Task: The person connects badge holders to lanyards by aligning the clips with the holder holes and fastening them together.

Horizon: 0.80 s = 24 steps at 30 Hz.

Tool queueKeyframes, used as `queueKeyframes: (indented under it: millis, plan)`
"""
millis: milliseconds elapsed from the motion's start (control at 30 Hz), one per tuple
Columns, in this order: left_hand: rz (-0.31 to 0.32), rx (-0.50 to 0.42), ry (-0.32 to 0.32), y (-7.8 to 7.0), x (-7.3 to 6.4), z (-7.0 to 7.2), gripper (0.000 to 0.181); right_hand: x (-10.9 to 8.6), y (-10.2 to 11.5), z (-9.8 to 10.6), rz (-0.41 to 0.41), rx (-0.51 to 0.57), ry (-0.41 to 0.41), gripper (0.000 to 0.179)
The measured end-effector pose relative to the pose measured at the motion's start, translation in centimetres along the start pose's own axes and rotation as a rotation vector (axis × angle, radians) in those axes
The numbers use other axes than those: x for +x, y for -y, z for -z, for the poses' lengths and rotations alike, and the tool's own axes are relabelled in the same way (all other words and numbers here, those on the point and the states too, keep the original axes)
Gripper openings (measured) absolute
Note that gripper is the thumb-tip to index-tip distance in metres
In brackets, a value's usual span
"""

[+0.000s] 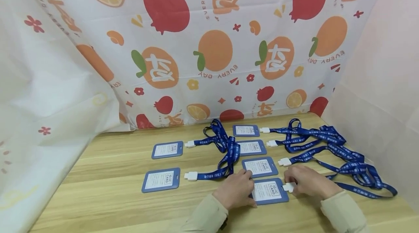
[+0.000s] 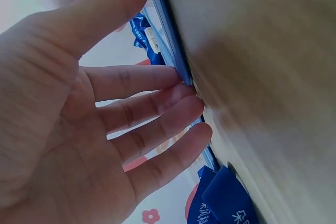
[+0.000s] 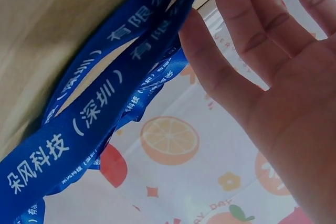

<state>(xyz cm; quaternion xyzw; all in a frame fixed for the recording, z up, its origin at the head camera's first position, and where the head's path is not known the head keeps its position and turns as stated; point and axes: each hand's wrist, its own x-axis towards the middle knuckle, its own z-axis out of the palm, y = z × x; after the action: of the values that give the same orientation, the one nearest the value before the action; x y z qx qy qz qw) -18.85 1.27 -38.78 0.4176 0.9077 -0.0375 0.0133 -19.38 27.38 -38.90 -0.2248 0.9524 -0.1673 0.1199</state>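
Note:
The nearest blue ID card holder [image 1: 271,191] lies flat on the table with its white card face up. My left hand [image 1: 235,189] grips its left end, thumb at the near edge and index finger at the far edge; the left wrist view shows the holder's thin edge [image 2: 173,40] between them. Between thumb and fingertips, my right hand [image 1: 309,180] pinches the white clip [image 1: 288,187] of a blue lanyard [image 3: 68,135]. That clip meets the slot end of the holder; whether it is fastened cannot be made out. The fingers partly cover the clip.
Beyond it lie more card holders [image 1: 260,167], each beside a white clip [image 1: 284,161] and blue lanyard [image 1: 355,171]. Two holders [image 1: 161,180] lie to the left, their lanyards [image 1: 233,153] bunched mid-table. A fruit-print cloth [image 1: 183,109] hangs behind the wooden table [image 1: 108,189].

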Motion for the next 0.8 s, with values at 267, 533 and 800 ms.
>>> queueKeyframes:
  millis: [267, 533, 800]
  plan:
    - [0.009, 0.005, 0.002, -0.07, 0.12, 0.02, 0.042, -0.13, -0.06, 0.22, 0.026, 0.004, -0.004, 0.032]
    - [-0.007, 0.009, -0.013, 0.17, 0.3, 0.08, 0.044, 0.07, 0.11, 0.44, 0.016, -0.013, -0.003, 0.031]
    - [-0.017, -0.026, 0.011, 0.23, 0.45, 0.03, 0.044, -0.01, 0.36, 0.35, 0.015, -0.022, 0.001, 0.031]
